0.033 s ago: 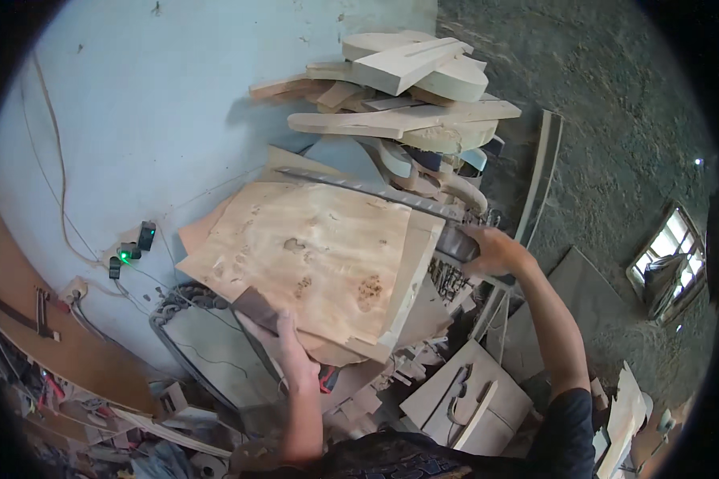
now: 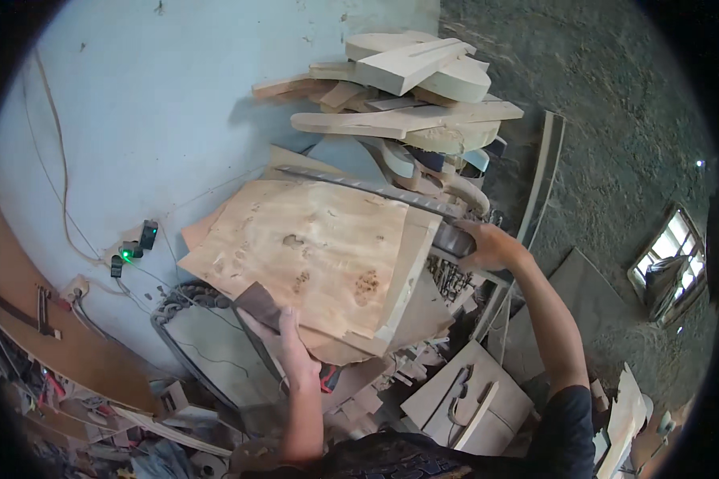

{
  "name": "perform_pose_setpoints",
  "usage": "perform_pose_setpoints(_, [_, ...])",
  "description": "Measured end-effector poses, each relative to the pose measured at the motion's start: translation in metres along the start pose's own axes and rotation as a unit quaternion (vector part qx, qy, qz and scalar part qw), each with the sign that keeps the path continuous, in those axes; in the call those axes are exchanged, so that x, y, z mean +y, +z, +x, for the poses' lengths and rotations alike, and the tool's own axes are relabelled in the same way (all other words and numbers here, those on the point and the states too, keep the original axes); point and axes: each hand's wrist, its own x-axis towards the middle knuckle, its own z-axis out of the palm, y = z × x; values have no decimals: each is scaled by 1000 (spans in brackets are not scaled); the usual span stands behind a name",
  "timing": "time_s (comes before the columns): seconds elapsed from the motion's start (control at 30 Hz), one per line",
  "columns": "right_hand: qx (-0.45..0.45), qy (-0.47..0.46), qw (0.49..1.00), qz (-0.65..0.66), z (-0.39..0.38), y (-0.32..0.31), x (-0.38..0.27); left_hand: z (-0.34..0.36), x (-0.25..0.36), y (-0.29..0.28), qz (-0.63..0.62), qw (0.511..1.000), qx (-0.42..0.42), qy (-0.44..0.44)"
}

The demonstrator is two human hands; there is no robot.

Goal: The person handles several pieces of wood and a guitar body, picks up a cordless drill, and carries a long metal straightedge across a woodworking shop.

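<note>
1. Left hand (image 2: 284,339): closed on a small dark sanding block (image 2: 257,304), pressed against the lower left edge of the large burl-figured wood panel (image 2: 311,251).
2. Right hand (image 2: 487,246): closed over the upper right corner of the same panel, fingers wrapped on a dark grey edge piece (image 2: 454,238) there.
3. Panel: held tilted between both hands, pale tan with dark knots and swirled grain; thick light edge facing the right hand.
4. Above the right hand: stack of pale cut wood pieces (image 2: 407,96), some curved, leaning at the blue wall (image 2: 160,104).
5. Left of the left hand: power strip (image 2: 132,247) on the wall with a green light glowing, cables trailing down from it.
6. Below the left hand, to its left: grey oval-framed slab (image 2: 208,351) with ornate dark rim.
7. Below the right hand: flat pale board (image 2: 463,395) with a curved cut-out shape, lying among offcuts.
8. Far right of the right hand: small window (image 2: 667,259) in the rough grey wall (image 2: 615,104).
9. Packages, labels, signs: none legible at this size.
</note>
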Motion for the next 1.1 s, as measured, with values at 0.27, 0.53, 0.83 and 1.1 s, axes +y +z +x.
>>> perform_pose_setpoints(0.27, [88, -58, 994, -6, 72, 36, 17, 20, 13, 12, 194, 981, -13, 18])
perform_pose_setpoints(0.53, [320, -75, 943, -47, -16, 67, -37, 28, -12, -24, -62, 997, -4, -47])
perform_pose_setpoints(0.83, [260, -129, 956, -46, -52, 153, -93, 25, -5, 26, -111, 992, 39, -55])
perform_pose_setpoints(1.1, [423, -184, 887, 2, 18, 150, -69, 69, -1, 73, 69, 996, 22, 58])
